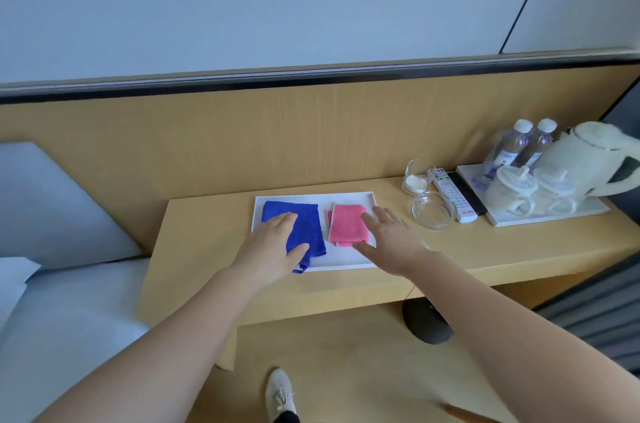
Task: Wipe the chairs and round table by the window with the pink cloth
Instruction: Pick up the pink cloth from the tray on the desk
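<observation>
A folded pink cloth (347, 223) lies in the right half of a white tray (313, 198) on a wooden desk. Beside it on the left lies a folded blue cloth (298, 220). My right hand (393, 239) is stretched flat with straight fingers over the tray's right edge, its fingers beside and partly over the pink cloth's right side. My left hand (273, 247) hovers or rests flat on the blue cloth, fingers straight. Neither hand holds anything. No chairs or round table are in view.
The wooden desk (204, 228) carries a glass ashtray (433, 211), a white remote (450, 195), and a second tray (540, 218) with cups, two water bottles (526, 145) and a white kettle (588, 163). A bed (69, 318) lies to the left. My shoe (280, 395) is on the floor.
</observation>
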Available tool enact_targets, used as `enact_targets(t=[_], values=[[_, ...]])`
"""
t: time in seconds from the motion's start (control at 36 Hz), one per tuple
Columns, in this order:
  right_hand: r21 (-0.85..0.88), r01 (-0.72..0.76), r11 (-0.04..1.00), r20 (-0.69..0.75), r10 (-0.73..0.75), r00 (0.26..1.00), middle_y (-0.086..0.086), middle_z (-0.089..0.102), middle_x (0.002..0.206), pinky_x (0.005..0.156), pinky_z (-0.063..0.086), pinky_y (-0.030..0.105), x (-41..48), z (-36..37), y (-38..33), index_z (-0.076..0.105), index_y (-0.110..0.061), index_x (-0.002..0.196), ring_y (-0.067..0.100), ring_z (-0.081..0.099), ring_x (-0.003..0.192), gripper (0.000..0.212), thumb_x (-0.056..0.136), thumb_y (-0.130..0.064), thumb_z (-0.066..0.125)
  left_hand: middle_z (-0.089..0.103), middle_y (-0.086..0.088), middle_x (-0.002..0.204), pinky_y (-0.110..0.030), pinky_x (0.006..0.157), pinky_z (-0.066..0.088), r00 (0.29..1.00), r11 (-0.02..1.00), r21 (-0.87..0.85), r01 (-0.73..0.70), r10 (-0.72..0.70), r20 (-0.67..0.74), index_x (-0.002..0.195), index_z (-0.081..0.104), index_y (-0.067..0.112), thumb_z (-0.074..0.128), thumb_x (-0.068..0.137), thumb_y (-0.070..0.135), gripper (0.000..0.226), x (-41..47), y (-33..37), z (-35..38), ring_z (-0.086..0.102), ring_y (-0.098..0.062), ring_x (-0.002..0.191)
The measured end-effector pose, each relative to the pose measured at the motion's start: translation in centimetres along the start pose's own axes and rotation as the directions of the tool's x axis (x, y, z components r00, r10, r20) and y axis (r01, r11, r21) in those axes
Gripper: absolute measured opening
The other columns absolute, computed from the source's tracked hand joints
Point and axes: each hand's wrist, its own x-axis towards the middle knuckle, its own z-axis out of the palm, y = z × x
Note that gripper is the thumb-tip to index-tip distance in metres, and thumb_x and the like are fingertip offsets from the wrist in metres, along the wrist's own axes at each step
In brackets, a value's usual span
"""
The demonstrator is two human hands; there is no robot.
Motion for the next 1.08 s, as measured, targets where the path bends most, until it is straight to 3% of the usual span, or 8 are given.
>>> enact_targets(t=[0.31, 0.5, 0.67, 0.81, 0.92, 1.0, 1.08], values=[[-0.028, -0.166, 0.986, 0.111, 0.168, 0.979, 0.012, 0.005, 0.163, 0.119, 0.020, 0.043, 7.0, 3.5, -1.4, 0.014, -0.018, 0.156, 0.029, 0.010, 0.149, 0.068, 0.100, -0.048, 0.040, 0.030, 0.003, 0.153, -0.035, 0.111, 0.030, 0.984, 0.992, -0.014, -0.125, 0.126, 0.127, 0.148, 0.025, 0.018, 0.046, 0.095, 0.044, 0.062, 7.9, -4.6, 0.2, 0.029, -0.019, 0.139], [-0.109, -0.162, 0.981, 0.211, 0.182, 0.960, 0.013, -0.002, 0.163, 0.119, 0.015, 0.041, 9.0, 6.0, -1.3, 0.013, -0.022, 0.156, 0.030, 0.009, 0.149, 0.062, 0.102, -0.030, 0.043, 0.028, 0.006, 0.153, -0.029, 0.113, 0.025, 0.965, 0.981, -0.030, -0.190, 0.192, 0.177, 0.148, 0.025, 0.019, 0.045, 0.096, 0.041, 0.060, 10.0, -5.7, 0.6, 0.025, -0.015, 0.140], [-0.157, -0.104, 0.982, 0.229, 0.138, 0.963, 0.012, 0.008, 0.163, 0.116, 0.024, 0.040, 10.4, 7.5, 0.3, 0.022, -0.020, 0.154, 0.028, 0.013, 0.149, 0.062, 0.096, -0.008, 0.042, 0.023, 0.006, 0.155, -0.026, 0.113, 0.018, 0.959, 0.984, -0.027, -0.176, 0.178, 0.220, 0.150, 0.021, 0.018, 0.043, 0.098, 0.037, 0.059, 11.0, -5.1, 1.2, 0.019, -0.014, 0.142], [-0.098, -0.056, 0.994, 0.199, 0.075, 0.977, 0.006, 0.024, 0.159, 0.108, 0.037, 0.034, 11.0, 7.9, 1.5, 0.034, -0.018, 0.150, 0.023, 0.026, 0.145, 0.055, 0.097, -0.006, 0.039, 0.023, 0.006, 0.156, -0.025, 0.113, 0.017, 0.961, 0.988, -0.010, -0.152, 0.150, 0.231, 0.150, 0.023, 0.019, 0.043, 0.098, 0.035, 0.058, 11.2, -4.1, 1.9, 0.020, -0.013, 0.142], [-0.071, -0.025, 0.997, 0.160, 0.036, 0.986, 0.005, 0.050, 0.137, 0.088, 0.048, 0.031, 11.5, 8.4, 2.5, 0.059, -0.014, 0.129, 0.025, 0.049, 0.124, 0.037, 0.095, -0.009, 0.044, 0.024, 0.006, 0.155, -0.027, 0.113, 0.022, 0.961, 0.995, -0.011, -0.101, 0.100, 0.258, 0.149, 0.025, 0.019, 0.044, 0.098, 0.033, 0.056, 11.6, -3.3, 2.2, 0.021, -0.014, 0.142], [-0.034, 0.008, 0.999, 0.159, -0.002, 0.987, 0.003, 0.061, 0.118, 0.072, 0.040, 0.027, 11.7, 8.2, 3.3, 0.065, -0.013, 0.114, 0.027, 0.058, 0.108, 0.028, 0.094, -0.010, 0.046, 0.028, 0.007, 0.154, -0.026, 0.111, 0.026, 0.963, 0.995, -0.005, -0.099, 0.097, 0.250, 0.147, 0.029, 0.020, 0.044, 0.098, 0.031, 0.053, 11.8, -2.1, 2.4, 0.025, -0.013, 0.140], [0.047, 0.086, 0.995, -0.029, -0.085, 0.996, 0.006, 0.067, 0.085, 0.057, 0.033, 0.026, 11.9, 7.2, 3.9, 0.068, -0.013, 0.086, 0.029, 0.065, 0.075, 0.022, 0.081, -0.002, 0.050, 0.033, 0.009, 0.150, -0.027, 0.104, 0.034, 0.968, 0.995, 0.010, -0.097, 0.092, 0.233, 0.144, 0.034, 0.021, 0.045, 0.097, 0.030, 0.049, 12.1, -0.9, 2.4, 0.030, -0.012, 0.136]])
